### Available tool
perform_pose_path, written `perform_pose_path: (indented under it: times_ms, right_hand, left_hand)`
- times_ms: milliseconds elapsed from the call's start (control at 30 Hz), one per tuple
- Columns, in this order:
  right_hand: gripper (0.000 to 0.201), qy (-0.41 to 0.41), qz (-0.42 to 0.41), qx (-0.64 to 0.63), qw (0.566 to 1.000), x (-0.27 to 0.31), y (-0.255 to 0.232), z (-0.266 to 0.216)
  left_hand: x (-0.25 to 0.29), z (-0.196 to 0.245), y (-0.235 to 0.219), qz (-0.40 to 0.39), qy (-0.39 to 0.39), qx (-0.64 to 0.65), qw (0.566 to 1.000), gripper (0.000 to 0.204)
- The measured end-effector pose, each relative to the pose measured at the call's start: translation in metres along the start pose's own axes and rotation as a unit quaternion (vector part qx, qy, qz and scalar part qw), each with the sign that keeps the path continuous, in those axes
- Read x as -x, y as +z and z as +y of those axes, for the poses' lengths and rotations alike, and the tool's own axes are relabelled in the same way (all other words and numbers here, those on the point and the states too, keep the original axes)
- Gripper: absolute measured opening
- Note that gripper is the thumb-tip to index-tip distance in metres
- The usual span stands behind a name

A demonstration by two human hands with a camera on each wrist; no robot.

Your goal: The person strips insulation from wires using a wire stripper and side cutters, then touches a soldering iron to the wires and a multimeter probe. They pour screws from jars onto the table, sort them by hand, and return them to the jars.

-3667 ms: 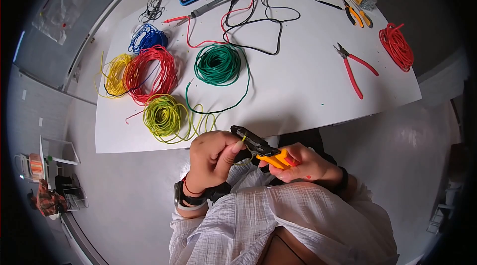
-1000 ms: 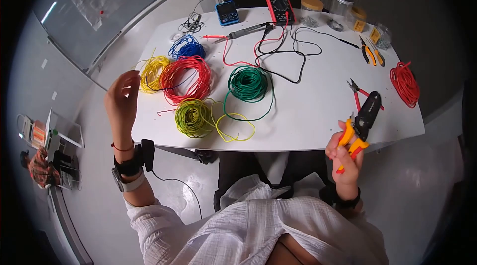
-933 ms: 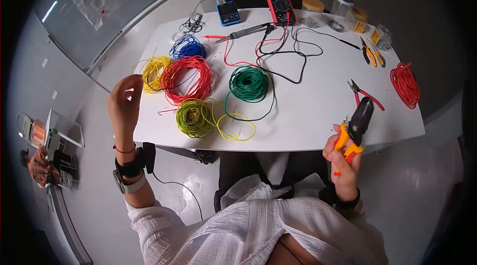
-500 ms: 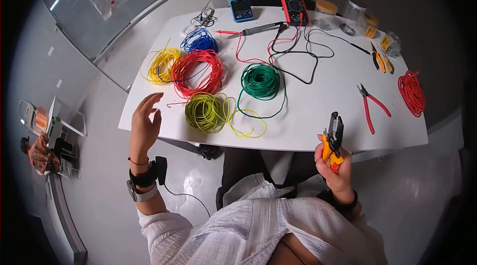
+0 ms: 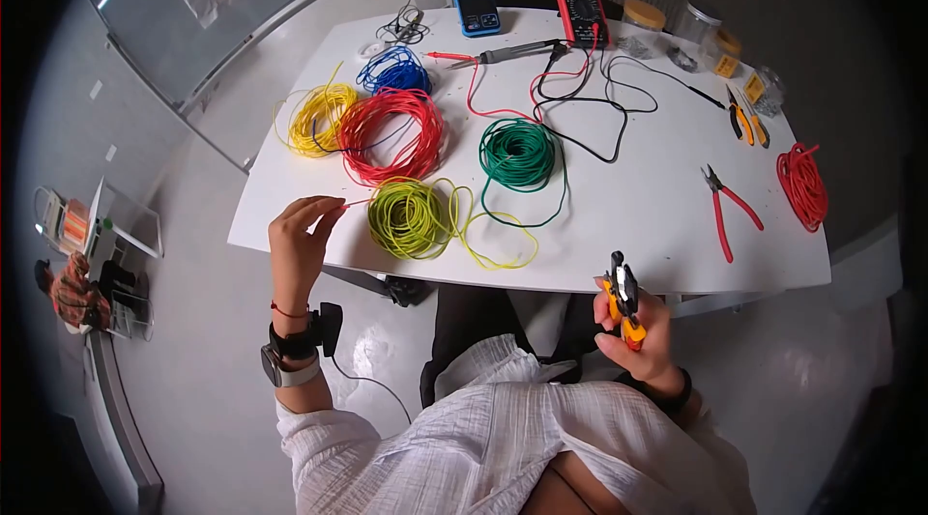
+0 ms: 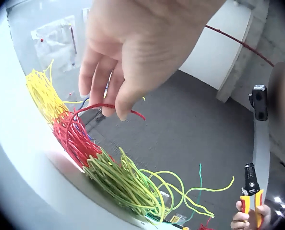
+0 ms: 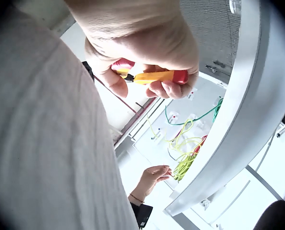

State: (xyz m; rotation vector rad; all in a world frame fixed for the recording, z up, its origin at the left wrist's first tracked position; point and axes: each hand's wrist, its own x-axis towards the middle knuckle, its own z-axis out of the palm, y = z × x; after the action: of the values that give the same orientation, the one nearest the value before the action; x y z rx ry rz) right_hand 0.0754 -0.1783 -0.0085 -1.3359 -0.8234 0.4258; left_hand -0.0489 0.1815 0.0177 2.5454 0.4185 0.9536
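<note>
At the table's left front edge my left hand [image 5: 302,243] pinches the loose end of a red wire [image 6: 139,115] between thumb and fingertips. That wire curves back to the red coil [image 5: 429,140] on the table. In front of the coil sits a yellow-green coil [image 5: 404,225], its free end looping to the right. My right hand [image 5: 652,339] grips wire strippers [image 5: 624,289] by their yellow and red handles, with the black head pointing up and away near the front edge. The right wrist view shows the fingers wrapped round the handles.
Yellow [image 5: 307,125], blue [image 5: 394,69] and green [image 5: 516,154] coils lie nearby. Red-handled cutters [image 5: 723,217] and a red wire bundle [image 5: 802,188] are on the right. Behind stand a multimeter [image 5: 582,11], a soldering iron [image 5: 517,53], a blue device [image 5: 478,13] and several jars [image 5: 700,22].
The strippers have left the yellow-green wire, now lying on the table. My left hand went left, then came back to pinch the red wire end. The strippers have swung down and inward.
</note>
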Motion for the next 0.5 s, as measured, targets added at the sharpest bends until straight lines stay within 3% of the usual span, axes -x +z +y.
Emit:
perform_pose_path:
  times_ms: [33,100,133,233,267,300,367,433,500]
  right_hand:
    - [0.047,0.001,-0.002,0.001,1.0,-0.003,0.001,-0.002]
    - [0.051,-0.058,-0.09,0.086,0.99,-0.012,0.002,-0.006]
    - [0.057,-0.038,-0.138,0.105,0.984,-0.014,0.001,-0.006]
    - [0.06,-0.086,-0.201,0.131,0.967,-0.026,0.019,-0.003]
    - [0.066,-0.034,-0.249,0.137,0.958,-0.032,0.025,-0.011]
    - [0.069,-0.056,-0.284,0.138,0.947,-0.041,0.033,-0.012]
    - [0.069,-0.049,-0.308,0.119,0.943,-0.046,0.047,-0.012]
    - [0.068,-0.027,-0.33,0.124,0.935,-0.05,0.052,-0.014]
    - [0.067,-0.004,-0.351,0.127,0.928,-0.051,0.053,-0.011]
  left_hand:
    - [0.002,0.002,0.0,0.001,-0.002,0.001,1.0,0.012]
    - [0.005,0.004,-0.001,0.008,0.001,0.004,1.0,0.013]
    - [0.006,0.002,0.001,0.009,-0.002,0.004,1.0,0.013]
    - [0.009,-0.003,0.005,0.021,0.01,0.021,1.0,0.014]
    - [0.01,-0.002,0.008,0.025,-0.001,0.032,0.999,0.012]
    - [0.01,-0.002,0.009,0.029,-0.011,0.044,0.999,0.011]
    - [0.011,-0.006,0.011,0.03,-0.012,0.057,0.998,0.014]
    - [0.011,-0.005,0.01,0.078,0.032,0.005,0.996,0.019]
    - [0.015,0.0,0.007,0.108,0.018,0.001,0.994,0.021]
